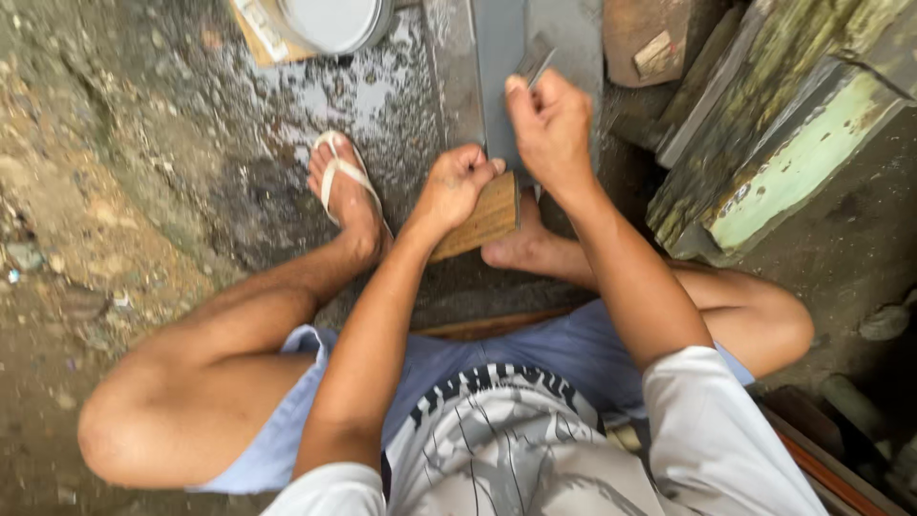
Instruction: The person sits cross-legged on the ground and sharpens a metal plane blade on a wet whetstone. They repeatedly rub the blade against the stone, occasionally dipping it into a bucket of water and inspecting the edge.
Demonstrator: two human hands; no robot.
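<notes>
Looks like mid-sharpening: the big blade (pixel 501 86) lies flat on the wet ground just ahead of both hands, and the small flat stone (pixel 535 59) sits on it, pinched tight in the right hand (pixel 551 129). The left hand (pixel 457 183) is clamped on the wooden handle (pixel 482 218), right beside the other. I'd guess the next stroke needs steady pressure while that handle stays pinned.

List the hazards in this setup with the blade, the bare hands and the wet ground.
1. The left hand grips at the wooden handle right where the flat grey blade begins; a slip could probably drag its fingers onto the metal.
2. The right hand presses a small grey piece onto the blade, with no gloves.
3. The ground looks wet, and the right foot, apparently bare, sits just under the handle, so a dropped blade might hit it.
</notes>
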